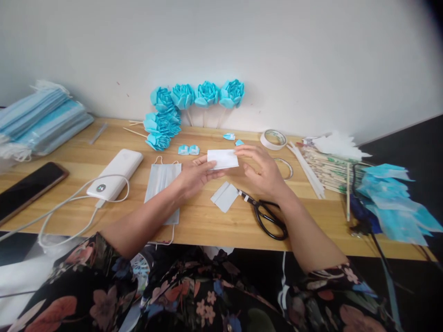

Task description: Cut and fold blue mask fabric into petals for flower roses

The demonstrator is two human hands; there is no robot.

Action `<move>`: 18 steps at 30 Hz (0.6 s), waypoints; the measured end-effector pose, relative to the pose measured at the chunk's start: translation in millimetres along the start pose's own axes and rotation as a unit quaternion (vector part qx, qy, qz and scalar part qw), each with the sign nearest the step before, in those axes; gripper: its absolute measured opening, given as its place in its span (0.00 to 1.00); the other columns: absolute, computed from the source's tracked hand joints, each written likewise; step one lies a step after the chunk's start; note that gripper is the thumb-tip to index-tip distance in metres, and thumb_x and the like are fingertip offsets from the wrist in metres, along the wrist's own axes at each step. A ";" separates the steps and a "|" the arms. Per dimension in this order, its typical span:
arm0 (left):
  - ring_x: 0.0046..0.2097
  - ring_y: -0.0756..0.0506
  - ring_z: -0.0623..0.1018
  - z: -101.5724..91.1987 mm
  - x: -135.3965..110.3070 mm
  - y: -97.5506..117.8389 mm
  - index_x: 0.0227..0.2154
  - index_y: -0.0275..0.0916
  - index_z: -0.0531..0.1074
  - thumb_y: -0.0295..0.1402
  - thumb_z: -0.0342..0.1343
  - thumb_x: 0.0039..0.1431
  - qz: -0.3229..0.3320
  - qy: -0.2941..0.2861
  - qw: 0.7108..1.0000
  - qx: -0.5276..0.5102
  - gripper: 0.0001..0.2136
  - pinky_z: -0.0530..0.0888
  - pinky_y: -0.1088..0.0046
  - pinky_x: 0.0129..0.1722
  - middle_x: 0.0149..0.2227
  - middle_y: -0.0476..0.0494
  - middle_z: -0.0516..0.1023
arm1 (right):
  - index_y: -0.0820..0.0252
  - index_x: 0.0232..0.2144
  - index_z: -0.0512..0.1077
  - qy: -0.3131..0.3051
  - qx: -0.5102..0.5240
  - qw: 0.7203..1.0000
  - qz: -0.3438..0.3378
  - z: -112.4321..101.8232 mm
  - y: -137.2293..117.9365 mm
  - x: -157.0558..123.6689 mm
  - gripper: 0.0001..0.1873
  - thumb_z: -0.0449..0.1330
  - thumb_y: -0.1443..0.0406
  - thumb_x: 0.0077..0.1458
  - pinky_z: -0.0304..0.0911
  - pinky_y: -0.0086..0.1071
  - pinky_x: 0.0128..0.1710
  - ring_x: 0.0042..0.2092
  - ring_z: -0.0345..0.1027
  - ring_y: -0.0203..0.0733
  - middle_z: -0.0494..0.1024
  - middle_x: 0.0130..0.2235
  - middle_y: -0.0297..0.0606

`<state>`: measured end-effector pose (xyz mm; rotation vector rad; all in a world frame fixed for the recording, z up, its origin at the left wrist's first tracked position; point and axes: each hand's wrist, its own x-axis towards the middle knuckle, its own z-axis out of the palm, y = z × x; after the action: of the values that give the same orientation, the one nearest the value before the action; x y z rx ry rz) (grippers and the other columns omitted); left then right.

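My left hand (199,176) pinches a small white rectangular piece of mask fabric (222,159) between thumb and fingers, above the wooden table. At its right edge, my right hand (260,168) has its fingers stretched out and its thumb apart; the fingertips are at the corner of the piece, and I cannot tell if they touch. Below lies a pale grey fabric piece (224,197) with creases, against the tip of black-handled scissors (266,214). A flat face mask (162,182) lies partly under my left forearm. Small folded blue pieces (188,150) rest beyond my left hand.
Blue fabric flowers on sticks (207,94) lean on the wall. Tape rolls (273,139), white strips (306,170), a stick bundle (327,168) and blue scraps (394,198) are right. Stacked masks (44,117), a phone (31,189) and a cabled power bank (116,173) are left.
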<state>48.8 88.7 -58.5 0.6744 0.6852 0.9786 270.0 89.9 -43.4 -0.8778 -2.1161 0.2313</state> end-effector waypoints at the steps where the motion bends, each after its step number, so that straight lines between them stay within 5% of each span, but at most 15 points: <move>1: 0.46 0.42 0.82 0.6 -0.4 0.1 0.43 0.34 0.80 0.25 0.61 0.58 0.004 -0.003 1.000 -0.001 0.10 0.78 0.65 0.48 0.48 0.36 0.82 | 0.49 0.50 0.71 -0.004 -0.004 1.000 0.001 -0.5 0.3 -0.2 0.23 0.55 0.76 0.56 0.63 0.53 0.59 0.59 0.68 0.50 0.75 0.56 0.39; 12: 0.51 0.41 0.79 1.9 -1.6 -3.6 0.43 0.37 0.80 0.29 0.66 0.54 0.026 -0.047 0.999 0.007 0.13 0.74 0.64 0.52 0.49 0.39 0.81 | 0.48 0.40 0.76 -0.009 -0.017 1.000 -0.012 5.5 4.9 -2.1 0.07 0.61 0.67 0.61 0.66 0.51 0.56 0.61 0.64 0.51 0.72 0.58 0.37; 18: 0.48 0.42 0.80 0.8 0.9 -5.1 0.39 0.36 0.81 0.30 0.67 0.52 0.017 -0.024 1.000 0.011 0.11 0.73 0.62 0.53 0.45 0.39 0.83 | 0.49 0.37 0.78 -0.023 -0.007 0.999 -0.036 8.9 5.7 -3.2 0.06 0.61 0.66 0.63 0.66 0.50 0.56 0.61 0.63 0.50 0.72 0.58 0.36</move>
<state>52.3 87.3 -62.1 0.7285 0.6442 0.9846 267.6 93.2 -53.7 -0.8093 -2.1895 0.2010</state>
